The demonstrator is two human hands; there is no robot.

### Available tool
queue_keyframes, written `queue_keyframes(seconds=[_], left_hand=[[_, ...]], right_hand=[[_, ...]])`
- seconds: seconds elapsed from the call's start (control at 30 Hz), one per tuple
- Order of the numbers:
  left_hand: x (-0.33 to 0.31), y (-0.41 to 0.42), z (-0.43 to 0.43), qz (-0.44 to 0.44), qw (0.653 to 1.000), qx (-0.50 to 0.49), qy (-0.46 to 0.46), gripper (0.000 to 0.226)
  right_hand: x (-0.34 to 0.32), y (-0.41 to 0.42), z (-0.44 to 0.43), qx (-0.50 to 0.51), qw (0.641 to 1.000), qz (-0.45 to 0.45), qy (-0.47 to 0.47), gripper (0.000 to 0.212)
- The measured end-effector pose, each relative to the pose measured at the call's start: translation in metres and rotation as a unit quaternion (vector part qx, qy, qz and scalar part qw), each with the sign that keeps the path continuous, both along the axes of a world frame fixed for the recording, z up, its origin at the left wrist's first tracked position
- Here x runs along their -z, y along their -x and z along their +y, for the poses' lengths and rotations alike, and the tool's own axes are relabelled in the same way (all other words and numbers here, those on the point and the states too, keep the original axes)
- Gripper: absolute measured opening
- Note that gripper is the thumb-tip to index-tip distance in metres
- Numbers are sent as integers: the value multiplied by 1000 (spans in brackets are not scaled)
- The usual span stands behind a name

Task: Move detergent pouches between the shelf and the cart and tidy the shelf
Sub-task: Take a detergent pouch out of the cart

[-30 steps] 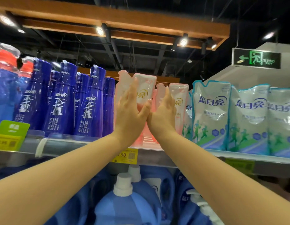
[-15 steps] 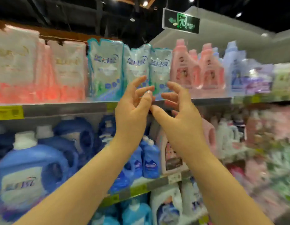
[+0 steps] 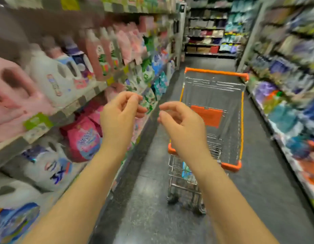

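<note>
A: While the aisle shelves (image 3: 78, 104) blur past on the left, the orange-rimmed cart (image 3: 241, 120) stands ahead; something pale blue, possibly a detergent pouch (image 3: 186, 170), lies low in its basket.

B: Hands?

A: Left hand (image 3: 120, 117) and right hand (image 3: 179, 125) loosely curled, holding nothing. Reach down past the near rim and take the pouch flat with both.

Head camera, looking forward-down along aisle, near cart (image 3: 214, 73).
</note>
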State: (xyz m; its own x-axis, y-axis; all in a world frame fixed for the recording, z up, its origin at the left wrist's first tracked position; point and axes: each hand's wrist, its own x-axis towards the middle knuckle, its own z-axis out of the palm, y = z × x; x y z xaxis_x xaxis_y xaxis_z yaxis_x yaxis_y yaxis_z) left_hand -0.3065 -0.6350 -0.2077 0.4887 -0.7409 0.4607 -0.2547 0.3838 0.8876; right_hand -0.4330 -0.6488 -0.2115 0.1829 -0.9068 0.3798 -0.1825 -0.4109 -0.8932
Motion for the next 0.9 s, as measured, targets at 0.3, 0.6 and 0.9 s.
queue_keyframes(seconds=[0.3, 0.6, 0.9], left_hand=[[85, 96, -211, 25, 976, 172, -128, 25], [195, 147, -356, 13, 940, 168, -298, 20], [342, 199, -451, -38, 858, 194, -475, 15]], right_hand=[[88, 112, -157, 229, 960, 14, -163, 27], [216, 170, -312, 216, 908, 75, -352, 23], [328, 188, -421, 242, 850, 134, -448, 35]])
